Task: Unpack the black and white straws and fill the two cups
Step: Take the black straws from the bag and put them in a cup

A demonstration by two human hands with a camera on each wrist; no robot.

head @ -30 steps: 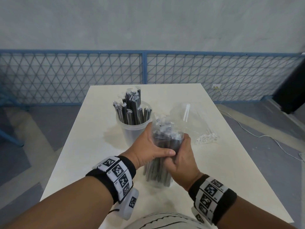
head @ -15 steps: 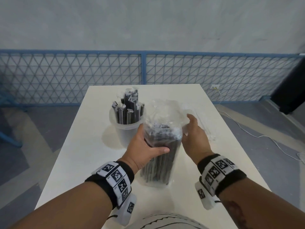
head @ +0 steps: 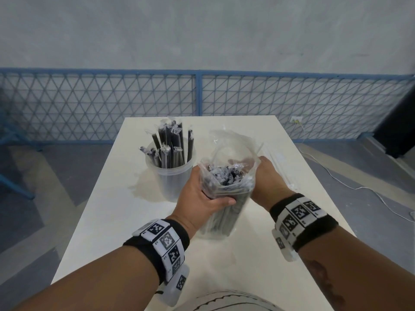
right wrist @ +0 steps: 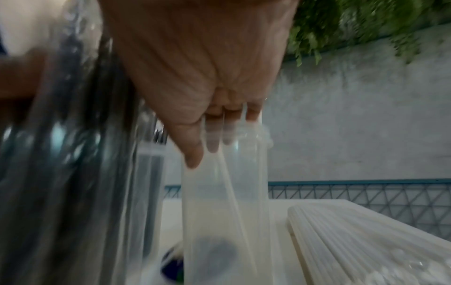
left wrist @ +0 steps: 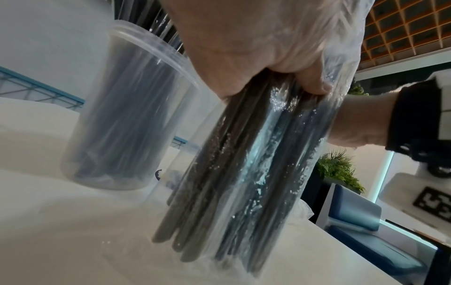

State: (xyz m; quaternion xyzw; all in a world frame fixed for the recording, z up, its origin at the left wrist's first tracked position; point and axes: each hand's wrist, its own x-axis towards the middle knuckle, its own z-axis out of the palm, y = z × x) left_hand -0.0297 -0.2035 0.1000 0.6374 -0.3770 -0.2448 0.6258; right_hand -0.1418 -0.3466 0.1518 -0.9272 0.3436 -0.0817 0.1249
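My left hand (head: 202, 194) grips a clear bag of wrapped black straws (head: 226, 176) round its middle. The bag stands tilted with its base on the white table (head: 107, 221) and its top gapes open. In the left wrist view my thumb and fingers (left wrist: 314, 84) wrap the bag (left wrist: 244, 173). Left of it a clear cup (head: 173, 178) holds several black straws. My right hand (head: 267, 176) reaches behind the bag; the right wrist view shows it (right wrist: 207, 67) pinching the rim of a second clear cup (right wrist: 224, 202) holding one white straw.
A packet of white straws (right wrist: 354, 241) lies on the table right of the second cup, also seen beside my right hand (head: 278, 167). A blue mesh fence (head: 197, 104) runs behind the table. A cable (head: 359, 187) lies on the floor at the right.
My right hand let go of the bag's top and moved right and back to the second cup. The bag's top has opened wide. My left hand keeps its grip.
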